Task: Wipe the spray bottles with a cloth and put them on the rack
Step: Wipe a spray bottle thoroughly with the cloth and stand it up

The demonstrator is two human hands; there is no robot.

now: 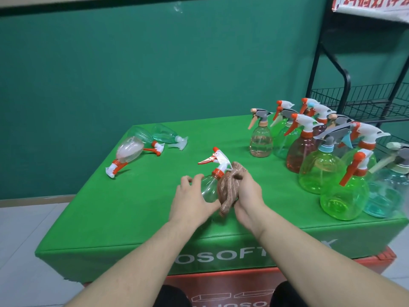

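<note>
A clear spray bottle (209, 188) with an orange and white trigger head is held just above the green table (137, 207), head pointing away from me. My left hand (191, 201) grips its body from the left. A brown cloth (229, 187) is wrapped against the bottle's right side, and my right hand (249, 196) grips that cloth. Three bottles (132, 149) lie on their sides at the far left of the table. Several upright bottles (321, 156), green, pink and clear, crowd the right side. The black wire rack (363, 103) stands at the far right.
The green table top sits on a red box (243, 284). A dark green wall (132, 74) runs behind it. Pale floor tiles (20, 240) show at the left. My knees are at the bottom edge.
</note>
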